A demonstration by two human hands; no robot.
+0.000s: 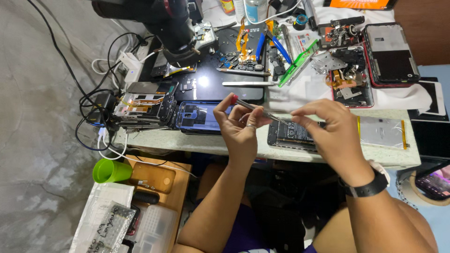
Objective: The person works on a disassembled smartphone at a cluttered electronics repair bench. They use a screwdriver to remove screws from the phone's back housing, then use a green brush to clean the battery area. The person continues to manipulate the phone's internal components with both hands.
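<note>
Two hands meet over an opened phone (293, 133): left hand (241, 126) pinched shut on tweezers (260, 111), right hand (328, 126) at its 3 o'clock, fingertips closed steadying their tip, microscope (173, 28) at 11 o'clock.

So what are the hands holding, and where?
The left hand pinches thin metal tweezers near the back end; the right hand fingers meet their tip.

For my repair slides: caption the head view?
Both hands hold tweezers above an opened phone.
</note>
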